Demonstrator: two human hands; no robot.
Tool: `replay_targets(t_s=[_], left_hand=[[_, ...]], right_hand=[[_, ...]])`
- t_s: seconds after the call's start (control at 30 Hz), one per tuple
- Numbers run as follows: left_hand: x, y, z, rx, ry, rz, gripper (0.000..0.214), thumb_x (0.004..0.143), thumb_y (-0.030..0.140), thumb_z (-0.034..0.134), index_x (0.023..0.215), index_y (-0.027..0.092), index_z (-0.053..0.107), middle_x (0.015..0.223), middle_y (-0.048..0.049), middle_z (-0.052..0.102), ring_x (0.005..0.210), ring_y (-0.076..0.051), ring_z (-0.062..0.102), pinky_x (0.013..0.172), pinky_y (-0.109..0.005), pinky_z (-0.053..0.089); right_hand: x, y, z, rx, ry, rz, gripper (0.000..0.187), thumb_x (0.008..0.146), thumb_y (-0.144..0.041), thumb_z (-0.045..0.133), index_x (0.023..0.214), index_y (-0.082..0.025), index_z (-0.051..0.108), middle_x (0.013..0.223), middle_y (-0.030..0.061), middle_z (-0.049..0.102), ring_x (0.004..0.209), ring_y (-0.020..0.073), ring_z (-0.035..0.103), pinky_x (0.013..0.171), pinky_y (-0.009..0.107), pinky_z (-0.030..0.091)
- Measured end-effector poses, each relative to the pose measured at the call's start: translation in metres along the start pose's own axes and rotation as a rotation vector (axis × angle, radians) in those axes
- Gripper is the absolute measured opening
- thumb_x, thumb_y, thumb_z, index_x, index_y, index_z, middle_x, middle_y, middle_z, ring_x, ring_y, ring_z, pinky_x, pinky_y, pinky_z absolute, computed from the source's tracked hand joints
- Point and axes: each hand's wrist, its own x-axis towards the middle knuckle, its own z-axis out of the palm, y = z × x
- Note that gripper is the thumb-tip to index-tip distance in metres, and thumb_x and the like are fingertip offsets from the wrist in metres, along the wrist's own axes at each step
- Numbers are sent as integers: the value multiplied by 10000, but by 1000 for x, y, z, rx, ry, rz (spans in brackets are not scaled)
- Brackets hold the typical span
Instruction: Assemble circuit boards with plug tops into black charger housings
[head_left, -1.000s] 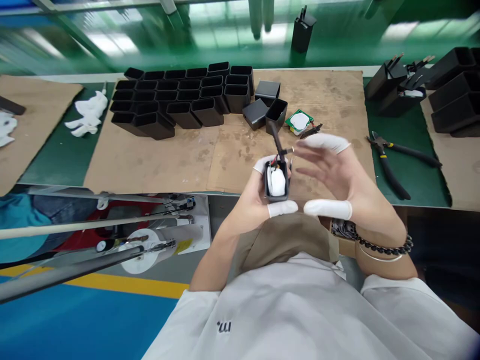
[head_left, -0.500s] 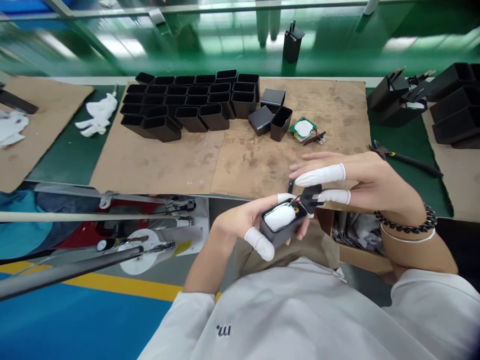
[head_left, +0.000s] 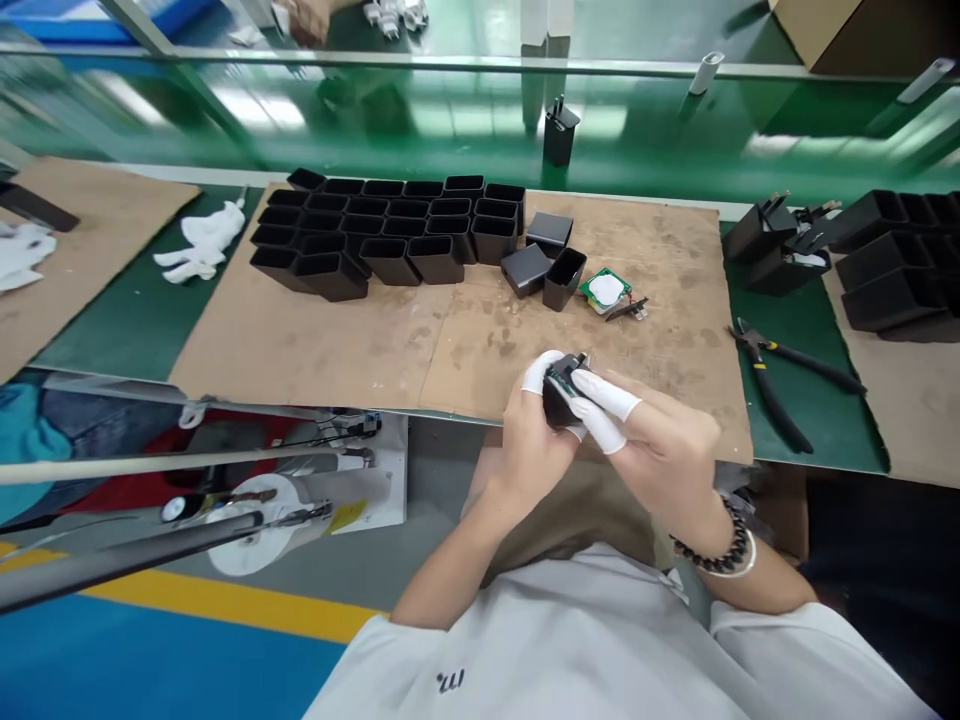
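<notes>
My left hand (head_left: 529,445), with white finger cots, is closed around a black charger housing (head_left: 556,405) just over the table's front edge. A strip of green circuit board shows at the housing's opening. My right hand (head_left: 652,435) pinches the black plug cap (head_left: 576,365) with cot-covered fingers, against that open end. The fingers hide much of the cap, and I cannot tell how far it is seated. Beyond my hands, a green circuit board with a white pad (head_left: 606,290) lies on the cardboard, wired to another plug cap (head_left: 627,309).
Several empty black housings (head_left: 390,225) stand in rows, with a few loose ones (head_left: 564,278) beside them. On the right lie cutting pliers (head_left: 772,370) and chargers with prongs (head_left: 776,245). One charger (head_left: 560,135) stands on the green ledge. White gloves (head_left: 204,240) lie left.
My right hand has turned and moved left, bringing the plug cap onto the housing's open end. The housing has tilted upright and moved up slightly in view. The camera view has shifted.
</notes>
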Motion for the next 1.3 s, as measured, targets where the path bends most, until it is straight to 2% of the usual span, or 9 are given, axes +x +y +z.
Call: replay_targets(t_s=[0.2, 0.33, 0.47, 0.57, 0.63, 0.73, 1.0, 1.13, 1.3], left_hand=[[3, -11, -5, 89, -35, -43, 565, 907, 275, 694, 1424, 220, 474, 1348, -152, 710, 1251, -302, 700, 1130, -524, 529], [11, -14, -16, 209, -132, 36, 624, 897, 251, 705, 1461, 186, 446, 1357, -167, 713, 1316, -317, 674, 1318, -650, 260], [17, -17, -42, 164, -306, 54, 707, 882, 374, 793, 1487, 214, 465, 1493, -177, 626, 1436, -334, 586, 1286, -594, 363], [22, -22, -61, 231, -208, -33, 650, 887, 400, 793, 1455, 224, 533, 1483, -167, 619, 1431, -356, 573, 1251, -585, 414], [25, -26, -66, 239, -157, -100, 650, 898, 406, 766, 1472, 215, 527, 1487, -172, 604, 1437, -363, 561, 1247, -586, 424], [27, -29, -63, 257, -166, -133, 653, 906, 448, 733, 1477, 211, 524, 1482, -181, 606, 1435, -392, 557, 1252, -635, 405], [27, -22, -57, 358, -185, -81, 494, 948, 431, 677, 1396, 241, 593, 1438, -152, 631, 1416, -384, 569, 1257, -648, 394], [29, -20, -58, 377, -196, -26, 404, 960, 387, 666, 1339, 250, 633, 1367, -133, 661, 1356, -359, 607, 1240, -631, 414], [21, -9, -43, 253, -158, -16, 525, 939, 361, 711, 1427, 232, 569, 1371, -126, 686, 1339, -315, 643, 1200, -546, 487]], right_hand=[[-14, -3, 33, 202, -105, 237, 267, 958, -267, 730, 1213, -290, 806, 1380, 77, 760, 1218, 291, 772, 1009, 404, 674], [-14, 2, 39, 283, -94, 311, 251, 917, -269, 761, 1165, -266, 798, 1150, 71, 843, 952, 259, 830, 827, 374, 704], [-18, 19, 14, 237, 88, 250, 318, 842, -207, 835, 1147, -285, 797, 1056, 38, 854, 928, 265, 830, 841, 395, 706], [-31, 41, -15, 26, 337, 275, 443, 806, -168, 861, 1219, -302, 772, 1163, 49, 835, 1090, 304, 802, 1023, 485, 657], [-39, 55, -31, -73, 283, 303, 329, 849, -200, 813, 1170, -268, 783, 1126, 70, 840, 1040, 300, 812, 988, 479, 668], [-46, 69, -45, -119, 85, 330, 202, 883, -255, 767, 1082, -249, 804, 1024, 69, 852, 877, 267, 826, 824, 406, 701], [-47, 67, -42, -121, 88, 322, 166, 901, -303, 741, 1052, -272, 801, 947, 49, 850, 825, 257, 822, 782, 383, 699], [-58, 71, -41, -156, 262, 355, 227, 865, -308, 803, 1088, -271, 781, 1093, 88, 841, 1005, 300, 814, 939, 471, 679], [-64, 75, -40, -88, 203, 418, 118, 864, -324, 784, 959, -257, 765, 942, 64, 842, 837, 264, 817, 783, 396, 697]])
